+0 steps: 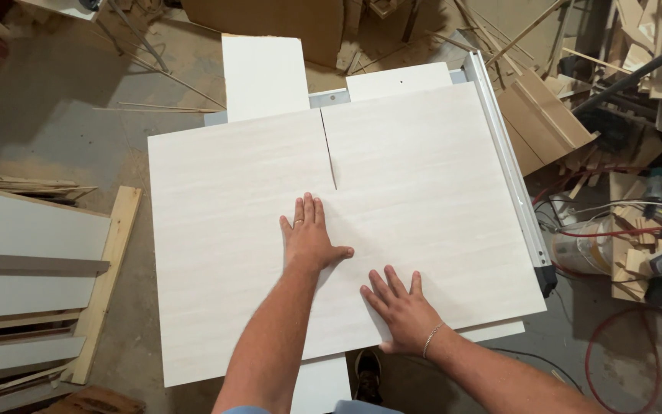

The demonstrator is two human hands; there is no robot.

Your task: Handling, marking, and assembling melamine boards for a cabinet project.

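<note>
1. The left hand [309, 236] is laid flat and open on the white board [231, 253], fingers spread a little and pointing toward the far side; nothing is gripped.
2. The right hand [401, 307] is likewise pressed flat and open on the board, nearer the body and to the right of the left hand, with its fingers angled toward the far left.
3. The board is found directly under both palms, spread across the saw table [331, 97] and overhanging it on the left and near sides.
4. A thin cut [329, 149] is seen running from the board's far edge toward the hands, ending just beyond the left fingertips; the left hand is the nearer to it.
5. The cut lies along the near–far line, and the left hand is set almost in line with it, while the right hand is set to its right.
6. The board's longer side is laid left to right, across the cut.
7. A metal rail [509, 165] is set along the board's right edge.
8. Off to the left, stacked panels [32, 253] are seen on the floor; at the far right, wood scraps [545, 115] and a red cable [614, 353] are heaped.
</note>
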